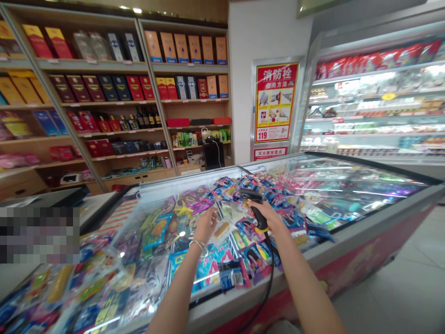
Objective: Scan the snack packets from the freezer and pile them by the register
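Note:
My right hand [262,214] is wrapped round a black barcode scanner [259,218] with yellow trim, its cable hanging down past the freezer edge. The scanner's head points left, over a heap of packaged ice creams [225,188]. My left hand [206,223], with a bracelet at the wrist, hovers above the heap with its fingers loosely bent and apart. Close to its fingertips lies a tan ice pop [221,229] in a clear wrapper; whether they touch it is hard to tell. A dark blue packet [231,274] lies near the front edge, its barcode side up.
The chest freezer [365,222] has sliding glass lids, with packets heaped on the glass. More packets [59,283] lie at the lower left, beside a counter [93,208]. Behind stand shelves of boxed bottles [181,48], a red fire-hydrant notice [277,102] and a lit refrigerated display [375,111].

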Action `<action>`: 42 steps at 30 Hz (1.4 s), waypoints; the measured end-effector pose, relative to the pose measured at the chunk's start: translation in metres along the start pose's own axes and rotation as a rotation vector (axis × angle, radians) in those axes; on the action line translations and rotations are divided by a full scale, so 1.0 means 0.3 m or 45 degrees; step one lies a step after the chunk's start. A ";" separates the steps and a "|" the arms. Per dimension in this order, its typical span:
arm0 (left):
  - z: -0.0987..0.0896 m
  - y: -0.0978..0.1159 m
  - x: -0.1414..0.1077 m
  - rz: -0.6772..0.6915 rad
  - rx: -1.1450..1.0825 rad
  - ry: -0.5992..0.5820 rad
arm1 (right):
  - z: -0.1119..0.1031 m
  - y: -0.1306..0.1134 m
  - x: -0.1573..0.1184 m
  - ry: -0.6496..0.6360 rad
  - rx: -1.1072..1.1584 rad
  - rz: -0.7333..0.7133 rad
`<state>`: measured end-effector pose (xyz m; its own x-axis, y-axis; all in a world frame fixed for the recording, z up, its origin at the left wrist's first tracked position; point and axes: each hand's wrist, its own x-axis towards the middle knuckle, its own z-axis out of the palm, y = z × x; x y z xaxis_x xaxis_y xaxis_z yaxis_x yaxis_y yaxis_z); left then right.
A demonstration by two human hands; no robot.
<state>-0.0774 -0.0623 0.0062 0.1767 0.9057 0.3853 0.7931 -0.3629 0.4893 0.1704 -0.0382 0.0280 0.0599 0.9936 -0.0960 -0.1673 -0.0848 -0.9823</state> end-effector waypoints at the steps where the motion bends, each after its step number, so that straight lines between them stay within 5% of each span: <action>1: -0.005 0.006 -0.002 -0.017 0.047 0.029 | 0.000 0.001 0.000 -0.001 -0.004 0.001; 4: -0.034 0.054 -0.022 -0.005 0.261 0.067 | -0.001 0.000 -0.001 0.007 -0.016 0.006; 9: -0.057 0.154 -0.075 -0.015 0.517 -0.306 | -0.001 -0.007 -0.008 0.008 -0.016 0.000; 12: -0.034 0.180 -0.088 -0.020 0.596 -0.370 | -0.002 -0.004 -0.005 0.001 -0.006 -0.006; 17: -0.015 0.157 -0.057 -0.095 0.573 -0.282 | -0.008 0.004 -0.001 -0.025 -0.029 -0.019; 22: -0.005 0.070 -0.006 -0.293 0.094 -0.043 | 0.005 -0.013 -0.019 -0.104 -0.054 -0.081; 30: 0.031 0.011 0.013 -0.209 -0.292 0.250 | 0.034 -0.021 -0.040 -0.212 -0.160 -0.188; 42: 0.058 -0.024 0.020 -0.066 -0.423 0.280 | 0.033 -0.012 -0.039 -0.297 -0.276 -0.270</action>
<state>-0.0718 -0.0506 -0.0087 -0.0160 0.8692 0.4942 0.5593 -0.4020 0.7250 0.1606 -0.0486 0.0341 -0.1591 0.9789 0.1280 0.0383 0.1357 -0.9900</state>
